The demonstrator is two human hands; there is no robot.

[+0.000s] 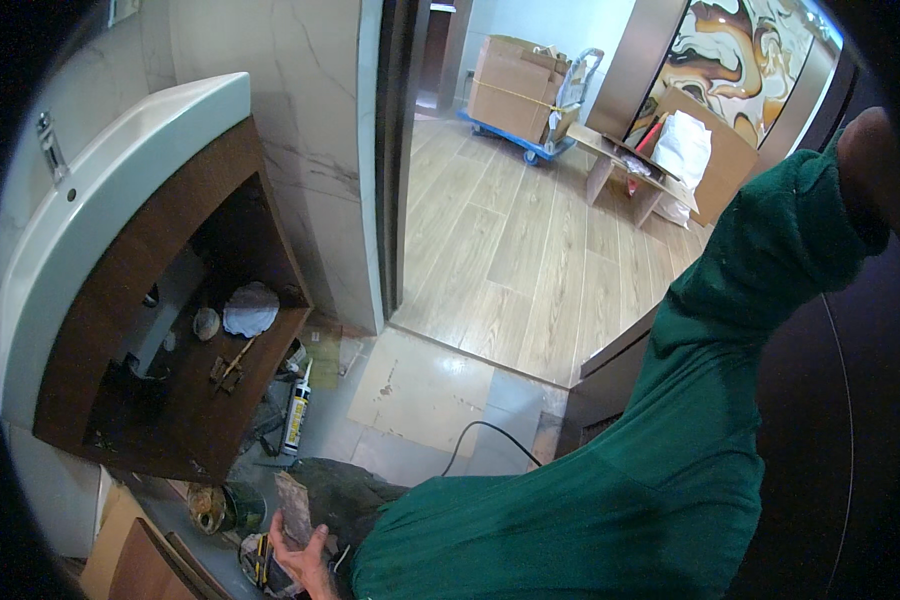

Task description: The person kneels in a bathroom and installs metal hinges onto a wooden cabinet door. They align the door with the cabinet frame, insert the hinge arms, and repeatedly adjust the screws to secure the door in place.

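Note:
At the lower edge, the fingers and thumb of my left hand (pixel 305 562) close round a flat, worn, grey-brown piece (pixel 293 505); its exact kind is unclear. Beside that hand are a container with tools (pixel 255 562) and a dark, stained can (pixel 240 508). My right arm, in a green sleeve (pixel 710 330), reaches up to the right. Against a dark door-like panel (pixel 820 430), my right hand (pixel 878 165) shows only as a shadowed shape at the picture's rim, its fingers hidden.
On the left, a white washbasin (pixel 120 170) tops an open brown cabinet (pixel 160 245). A sealant tube (pixel 296 415) stands beside it. A black cable (pixel 480 424) crosses the tiles. Past the doorway are a blue trolley with cartons (pixel 515 90) and a low wooden stand (pixel 635 175).

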